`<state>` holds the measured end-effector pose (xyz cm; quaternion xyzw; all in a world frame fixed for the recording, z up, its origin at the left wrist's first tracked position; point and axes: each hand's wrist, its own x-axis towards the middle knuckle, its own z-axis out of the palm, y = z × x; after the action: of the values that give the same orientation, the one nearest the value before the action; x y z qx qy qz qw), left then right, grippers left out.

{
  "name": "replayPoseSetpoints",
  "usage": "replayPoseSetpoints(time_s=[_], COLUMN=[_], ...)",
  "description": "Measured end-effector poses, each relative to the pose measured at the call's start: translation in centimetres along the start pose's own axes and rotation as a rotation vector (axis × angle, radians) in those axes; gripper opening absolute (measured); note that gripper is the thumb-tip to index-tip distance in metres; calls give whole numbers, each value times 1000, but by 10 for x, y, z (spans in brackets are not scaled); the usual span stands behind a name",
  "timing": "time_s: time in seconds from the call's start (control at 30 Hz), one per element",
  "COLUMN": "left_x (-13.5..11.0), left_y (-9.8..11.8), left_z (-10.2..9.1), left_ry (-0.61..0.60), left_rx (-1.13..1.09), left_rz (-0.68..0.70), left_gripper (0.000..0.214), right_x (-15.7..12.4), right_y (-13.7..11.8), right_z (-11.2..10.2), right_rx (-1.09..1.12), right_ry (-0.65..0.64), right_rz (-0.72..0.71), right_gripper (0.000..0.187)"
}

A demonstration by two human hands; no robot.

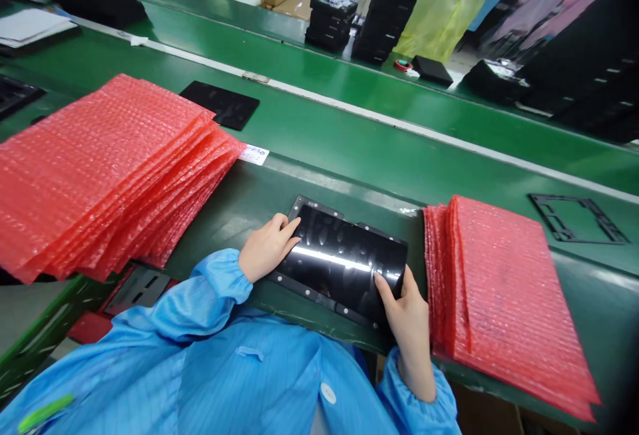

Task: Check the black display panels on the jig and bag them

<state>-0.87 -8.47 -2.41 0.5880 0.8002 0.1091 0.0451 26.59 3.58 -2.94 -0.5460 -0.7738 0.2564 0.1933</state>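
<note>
A glossy black screen panel (344,255), smudged and reflecting a bright streak, lies bowed over a black frame (319,298) with small round silver spots along its edges. My left hand (269,245) grips the panel's left edge, thumb and index finger on its surface. At the right edge my right hand (407,308) holds the panel, thumb on top and the other fingers around the side. What is under the panel is hidden. Both sleeves are light blue.
Red bubble-wrap bags are piled at left (100,175) and right (509,289). On the green bench (349,136) lie a flat black panel (222,104) and a thin black frame (576,219). Black stacks (389,12) stand across the bench, near a person in yellow (439,6).
</note>
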Motion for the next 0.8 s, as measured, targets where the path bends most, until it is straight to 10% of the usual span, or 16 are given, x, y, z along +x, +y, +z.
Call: replayPoseSetpoints(time_s=[0.33, 0.5, 0.8], left_x=[6, 9, 9], left_y=[3, 5, -13], left_z=[-13, -17, -3], left_ry=[-52, -9, 21], left_rx=[185, 235, 229], left_rz=[57, 87, 259], left_gripper=[43, 43, 55], right_x=[7, 12, 9], right_y=[-6, -2, -6], right_z=[-11, -12, -24], right_rx=[-639, -578, -519], right_ry=[-93, 8, -181], right_rz=[-59, -430, -397], right_gripper=[72, 47, 81])
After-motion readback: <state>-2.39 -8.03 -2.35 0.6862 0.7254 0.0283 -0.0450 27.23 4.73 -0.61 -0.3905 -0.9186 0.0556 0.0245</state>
